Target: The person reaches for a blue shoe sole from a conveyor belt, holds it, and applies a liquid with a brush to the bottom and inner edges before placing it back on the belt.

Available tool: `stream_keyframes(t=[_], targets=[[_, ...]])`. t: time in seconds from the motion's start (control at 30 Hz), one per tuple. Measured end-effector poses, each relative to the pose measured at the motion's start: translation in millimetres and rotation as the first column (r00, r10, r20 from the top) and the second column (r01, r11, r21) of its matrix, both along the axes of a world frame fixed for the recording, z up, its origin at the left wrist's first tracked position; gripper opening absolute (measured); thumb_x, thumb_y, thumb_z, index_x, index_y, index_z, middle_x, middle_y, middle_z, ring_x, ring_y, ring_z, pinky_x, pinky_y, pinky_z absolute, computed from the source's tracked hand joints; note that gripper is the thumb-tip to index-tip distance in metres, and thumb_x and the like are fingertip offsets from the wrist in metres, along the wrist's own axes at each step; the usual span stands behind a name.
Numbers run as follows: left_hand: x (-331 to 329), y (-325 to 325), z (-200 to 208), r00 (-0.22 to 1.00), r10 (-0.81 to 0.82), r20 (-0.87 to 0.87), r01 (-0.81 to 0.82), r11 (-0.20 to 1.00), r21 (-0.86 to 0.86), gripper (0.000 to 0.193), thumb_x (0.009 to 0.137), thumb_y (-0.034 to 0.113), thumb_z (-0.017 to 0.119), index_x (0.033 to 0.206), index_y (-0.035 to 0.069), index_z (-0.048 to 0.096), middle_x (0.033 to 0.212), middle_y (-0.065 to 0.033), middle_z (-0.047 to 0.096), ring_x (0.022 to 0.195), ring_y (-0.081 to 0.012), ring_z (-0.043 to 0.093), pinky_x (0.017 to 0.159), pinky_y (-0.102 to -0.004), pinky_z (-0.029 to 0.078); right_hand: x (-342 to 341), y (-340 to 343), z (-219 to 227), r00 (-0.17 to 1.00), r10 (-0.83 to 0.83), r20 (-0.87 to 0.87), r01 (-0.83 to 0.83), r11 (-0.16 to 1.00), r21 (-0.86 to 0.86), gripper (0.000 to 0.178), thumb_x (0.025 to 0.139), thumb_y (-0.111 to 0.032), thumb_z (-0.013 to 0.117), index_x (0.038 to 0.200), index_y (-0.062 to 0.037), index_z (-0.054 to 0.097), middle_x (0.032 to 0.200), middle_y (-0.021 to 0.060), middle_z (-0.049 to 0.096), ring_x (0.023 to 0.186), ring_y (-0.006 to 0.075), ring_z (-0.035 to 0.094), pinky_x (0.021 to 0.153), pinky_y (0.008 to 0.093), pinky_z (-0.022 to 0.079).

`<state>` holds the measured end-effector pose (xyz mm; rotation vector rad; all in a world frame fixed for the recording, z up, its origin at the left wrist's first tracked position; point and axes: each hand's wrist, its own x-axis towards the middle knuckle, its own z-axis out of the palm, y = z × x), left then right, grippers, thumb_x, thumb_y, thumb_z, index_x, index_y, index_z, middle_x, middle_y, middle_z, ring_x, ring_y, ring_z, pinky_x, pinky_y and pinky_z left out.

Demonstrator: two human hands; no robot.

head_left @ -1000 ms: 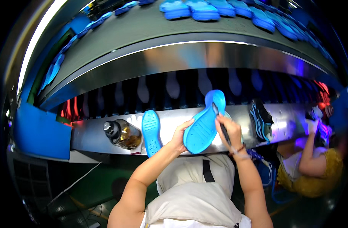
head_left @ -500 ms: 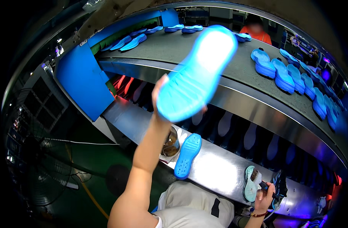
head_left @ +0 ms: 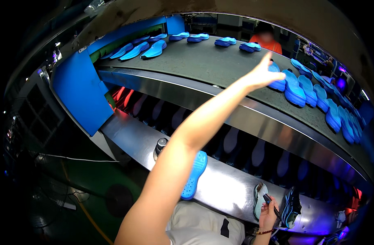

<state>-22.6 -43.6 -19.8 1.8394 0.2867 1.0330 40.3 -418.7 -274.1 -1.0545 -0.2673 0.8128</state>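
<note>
My left hand (head_left: 262, 74) reaches far across the grey conveyor belt (head_left: 195, 61), thumb and forefinger spread. It overlaps the nearest blue shoe sole (head_left: 278, 84) of the right-hand row; whether it touches the sole I cannot tell. Low at the right, my right hand (head_left: 268, 213), with a beaded bracelet at the wrist, grips a dark-handled brush (head_left: 267, 199). Its bristles are over a pale mint sole (head_left: 258, 206) on the metal ledge (head_left: 225, 183). Another blue sole (head_left: 195, 175) lies on the ledge, partly behind my left forearm.
Several blue soles (head_left: 295, 90) line the belt's right side, others (head_left: 154, 49) its far left. Beside the right hand is a black and blue shoe (head_left: 291, 206). A dark-capped container (head_left: 160, 143) stands partly behind my forearm. A person in orange (head_left: 268, 43) is beyond the belt.
My left hand has let go of the blue sole it held up and moved right over the belt. One more sole lies among those at far left. The brush has shifted slightly.
</note>
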Motion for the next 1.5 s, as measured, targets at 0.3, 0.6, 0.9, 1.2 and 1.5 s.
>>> stream_keyframes(t=[0.3,0.6,0.9,1.2,1.5], targets=[[-9,-50,-7,0.764,0.63,-0.138,-0.318,0.554,0.769,0.038,0.073,0.041,0.061,0.08,0.004,0.065,0.089,-0.0129,0.063,0.093,-0.0269,0.055,0.077,-0.0381,0.043,20,-36,-16,0.985,-0.173,0.027,0.171,0.984,0.049,0.023,0.079,0.0,0.055,0.102,0.0027,0.054,0.101,0.0136,0.058,0.085,0.0175,0.057,0.07,0.0236,0.046],[-155,-132,-120,0.913,-0.06,0.403,0.369,0.541,-0.756,0.05,0.077,0.012,0.054,0.122,-0.002,0.039,0.115,-0.0182,0.052,0.103,-0.0315,0.054,0.089,-0.0479,0.043,29,-16,-8,0.985,-0.157,-0.066,0.165,0.976,0.145,0.02,0.079,0.001,0.056,0.099,0.0054,0.056,0.096,0.0134,0.059,0.087,0.0184,0.057,0.077,0.0268,0.046],[-132,-196,-265,0.8,-0.399,0.448,0.534,0.134,-0.835,0.087,0.073,0.051,0.06,0.135,0.004,0.021,0.126,-0.0246,0.039,0.116,-0.0408,0.041,0.092,-0.0541,0.037,26,-7,8,0.998,-0.043,-0.055,0.053,0.981,0.186,0.019,0.078,0.002,0.057,0.097,0.006,0.057,0.093,0.0139,0.061,0.086,0.0173,0.058,0.081,0.0266,0.045],[-69,-249,-258,0.742,-0.295,0.602,0.557,-0.227,-0.799,0.099,0.069,0.081,0.01,0.134,0.009,0.028,0.121,-0.0223,0.045,0.112,-0.0366,0.044,0.095,-0.0508,0.034,20,44,23,0.98,0.104,0.172,-0.119,0.99,0.081,0.017,0.076,0.0,0.061,0.092,0.0038,0.061,0.091,0.0128,0.064,0.082,0.0155,0.06,0.076,0.0246,0.047],[-53,-258,-252,0.955,-0.128,0.268,0.27,-0.006,-0.963,0.084,0.078,0.074,0.013,0.13,0.011,0.035,0.128,-0.0121,0.041,0.117,-0.0284,0.039,0.099,-0.0439,0.03,-8,69,50,0.385,0.052,0.921,0.035,0.997,-0.071,0.013,0.069,-0.006,0.063,0.081,-0.0026,0.064,0.082,0.0125,0.063,0.078,0.0263,0.06,0.072,0.0313,0.048]])
